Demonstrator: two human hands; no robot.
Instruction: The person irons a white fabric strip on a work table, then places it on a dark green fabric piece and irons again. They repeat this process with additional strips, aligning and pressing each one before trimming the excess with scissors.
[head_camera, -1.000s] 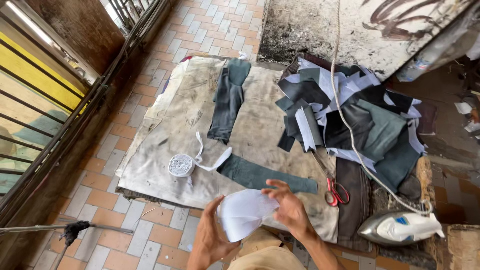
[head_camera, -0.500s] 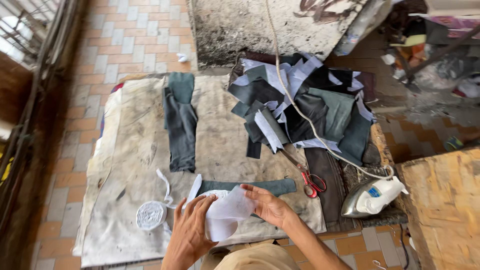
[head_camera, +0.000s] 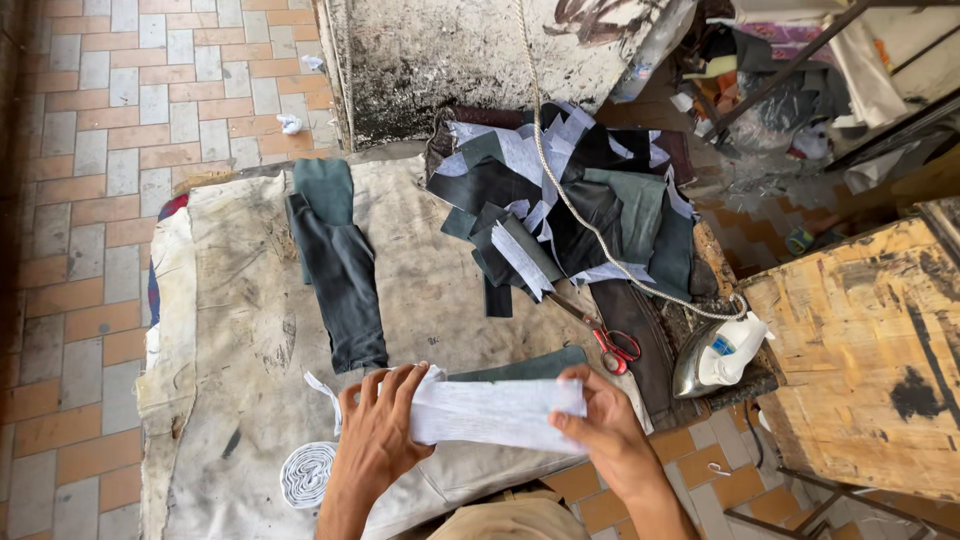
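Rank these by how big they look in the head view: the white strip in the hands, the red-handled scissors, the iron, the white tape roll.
1. White strip, the longest.
2. Iron.
3 and 4. Red-handled scissors and white tape roll look too alike to rank: the scissors longer and thinner, the roll rounder and closer to the camera.

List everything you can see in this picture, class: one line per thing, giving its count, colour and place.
white fabric strip: one, white, held between both hands
tape roll: one, white, on the cloth near the left hand
ironing cloth: one, stained off-white, spread on the floor
dark fabric strips: a few, grey-green, on the cloth
cut pieces pile: many, dark and white, far right of the cloth
scissors: one, red handles, beside the pile
iron: one, white and metal, right edge
wooden board: one, yellowish, right
left hand: one, gripping the strip
right hand: one, gripping the strip
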